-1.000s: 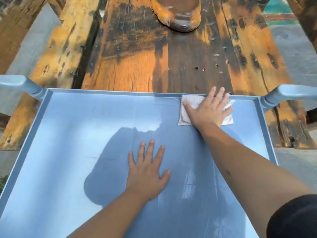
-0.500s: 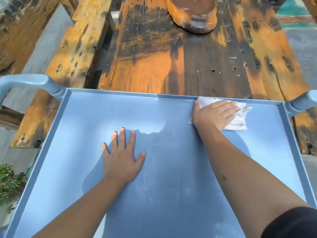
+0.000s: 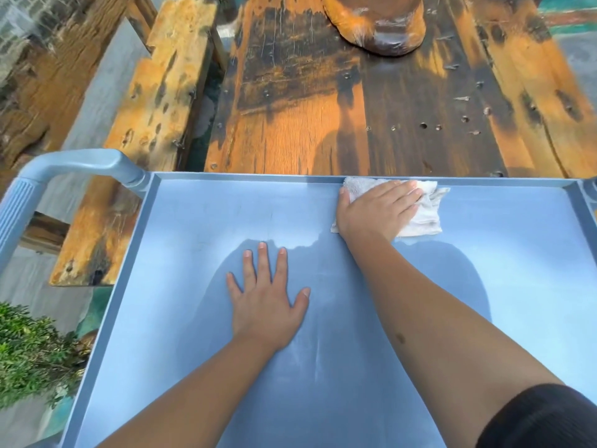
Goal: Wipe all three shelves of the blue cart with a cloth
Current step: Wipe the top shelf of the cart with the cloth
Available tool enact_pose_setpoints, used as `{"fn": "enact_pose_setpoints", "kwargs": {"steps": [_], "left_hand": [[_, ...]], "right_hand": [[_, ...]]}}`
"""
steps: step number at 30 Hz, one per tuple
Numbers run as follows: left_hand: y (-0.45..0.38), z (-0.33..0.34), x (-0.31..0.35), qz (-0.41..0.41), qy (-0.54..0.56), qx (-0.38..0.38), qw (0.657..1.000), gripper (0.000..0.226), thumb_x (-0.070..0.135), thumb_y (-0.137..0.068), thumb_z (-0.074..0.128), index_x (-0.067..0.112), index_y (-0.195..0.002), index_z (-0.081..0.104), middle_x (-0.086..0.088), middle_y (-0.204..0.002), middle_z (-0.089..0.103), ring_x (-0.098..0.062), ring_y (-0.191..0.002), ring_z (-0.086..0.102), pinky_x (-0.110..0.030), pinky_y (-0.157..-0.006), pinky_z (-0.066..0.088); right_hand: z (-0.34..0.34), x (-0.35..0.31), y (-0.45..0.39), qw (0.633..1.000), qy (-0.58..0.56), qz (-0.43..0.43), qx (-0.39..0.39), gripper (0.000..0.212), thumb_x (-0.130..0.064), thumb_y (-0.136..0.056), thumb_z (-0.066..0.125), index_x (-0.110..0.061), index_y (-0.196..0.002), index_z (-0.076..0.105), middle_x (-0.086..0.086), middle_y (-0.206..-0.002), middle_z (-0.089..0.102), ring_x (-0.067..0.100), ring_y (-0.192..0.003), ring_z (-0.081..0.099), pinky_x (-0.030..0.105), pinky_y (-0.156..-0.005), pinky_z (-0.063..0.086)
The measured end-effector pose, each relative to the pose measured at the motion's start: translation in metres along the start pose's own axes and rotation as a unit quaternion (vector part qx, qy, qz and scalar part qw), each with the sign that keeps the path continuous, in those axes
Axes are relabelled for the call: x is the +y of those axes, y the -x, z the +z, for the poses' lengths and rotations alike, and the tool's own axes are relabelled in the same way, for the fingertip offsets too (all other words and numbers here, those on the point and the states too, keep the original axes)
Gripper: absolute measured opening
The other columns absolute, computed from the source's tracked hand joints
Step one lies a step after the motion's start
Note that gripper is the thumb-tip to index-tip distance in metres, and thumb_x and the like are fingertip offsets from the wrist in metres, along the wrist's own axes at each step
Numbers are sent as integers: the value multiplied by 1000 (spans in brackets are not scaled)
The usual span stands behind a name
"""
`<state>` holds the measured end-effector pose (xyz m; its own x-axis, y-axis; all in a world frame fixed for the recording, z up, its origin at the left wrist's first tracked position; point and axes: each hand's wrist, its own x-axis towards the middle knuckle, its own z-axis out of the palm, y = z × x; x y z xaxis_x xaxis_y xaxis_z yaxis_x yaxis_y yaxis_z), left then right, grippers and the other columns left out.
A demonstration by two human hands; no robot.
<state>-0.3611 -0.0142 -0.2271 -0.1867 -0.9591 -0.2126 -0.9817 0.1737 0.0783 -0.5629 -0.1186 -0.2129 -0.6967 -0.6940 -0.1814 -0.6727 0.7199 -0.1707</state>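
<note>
R hand (image 3: 378,215) pressing cloth (image 3: 423,218), top shelf (image 3: 193,221)

Blue cart top shelf (image 3: 193,286), white cloth (image 3: 423,218) at far rim

No text, label, brand, number or sign can be read anywhere, not on the blue cart (image 3: 200,286) and not on the white cloth (image 3: 423,218).

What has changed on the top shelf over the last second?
The right hand turned on the white cloth, fingers now pointing right along the far rim, and bunched it slightly. The left hand stayed flat, fingers spread, on the top shelf. Nothing was picked up or let go.
</note>
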Motion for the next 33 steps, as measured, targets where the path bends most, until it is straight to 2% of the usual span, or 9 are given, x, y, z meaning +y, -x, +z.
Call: {"fn": "enact_pose_setpoints", "kwargs": {"steps": [2, 10, 17, 22, 25, 28, 29, 31, 33], "left_hand": [[-1, 1, -1, 3, -2, 1, 1000, 79, 70, -87, 16, 32, -153, -3, -2, -163, -14, -28, -147, -15, -61, -112, -2], [3, -4, -2, 19, 7, 7, 1000, 78, 67, -90, 9, 22, -153, 2, -6, -163, -5, -29, -147, -10, -61, -113, 5], [3, -6, -6, 30, 56, 1, 998, 87, 71, -83, 0, 20, -153, -4, 0, -163, -7, -23, -148, -11, -56, -115, -1], [4, -12, -13, 61, 97, -15, 993, 83, 70, -87, 6, 21, -154, 8, -1, -164, -2, -22, -149, -9, -54, -115, -4], [9, -18, -22, 105, 119, -37, 987, 75, 63, -94, 20, 20, -154, 12, -2, -164, -3, -19, -148, -10, -50, -116, -7], [29, -20, -40, 131, 126, -26, 983, 73, 60, -95, 32, 22, -154, 12, -2, -164, 0, -17, -149, -8, -43, -118, -4], [40, -19, -49, 137, 102, -11, 985, 74, 61, -94, 32, 25, -154, 12, -1, -164, 0, -18, -149, -6, -44, -118, -2], [63, -16, -70, 150, 35, 18, 988, 77, 65, -89, 31, 27, -154, 16, -1, -164, 2, -22, -150, -1, -50, -117, 5], [84, -14, -87, 162, -9, 20, 987, 80, 66, -84, 36, 25, -152, 26, -6, -162, 13, -29, -149, 10, -59, -113, 15]], "right_hand": [[3, -6, 6, 1000, 2, -15, 2, 99, -67, -88, 30, 10, -148, 9, 33, -156, 3, 48, -144, -1, 55, -117, 4], [15, -7, 35, 973, 65, -222, 4, 93, -68, -87, 24, -3, -152, 10, 27, -159, 3, 44, -146, -3, 52, -118, 5], [2, 40, 44, 862, 99, -496, -47, 86, -71, -85, 29, -21, -154, 13, 9, -163, 2, 27, -149, 0, 45, -116, 10], [-16, 87, 103, 809, 143, -555, -129, 86, -60, -76, 38, -34, -153, 13, -3, -163, -2, 21, -149, -3, 43, -117, 4], [-20, 114, 147, 833, 62, -512, -201, 82, -66, -71, 37, -39, -148, 29, -13, -161, 4, 10, -148, -4, 39, -115, -1], [-14, 124, 184, 894, -72, -423, -129, 70, -73, -77, 39, -34, -134, 50, -14, -153, 33, 12, -147, 18, 32, -114, 7], [-11, 122, 190, 907, -72, -402, -100, 72, -72, -79, 37, -34, -139, 45, -14, -154, 29, 13, -147, 15, 33, -115, 5], [-1, 115, 192, 929, -22, -360, -86, 70, -69, -86, 32, -42, -149, 21, -13, -160, 4, 14, -148, -4, 41, -118, -2], [8, 104, 179, 948, 6, -309, -73, 62, -62, -91, 26, -44, -148, 12, -7, -163, 1, 18, -149, -6, 48, -117, 3]]}}
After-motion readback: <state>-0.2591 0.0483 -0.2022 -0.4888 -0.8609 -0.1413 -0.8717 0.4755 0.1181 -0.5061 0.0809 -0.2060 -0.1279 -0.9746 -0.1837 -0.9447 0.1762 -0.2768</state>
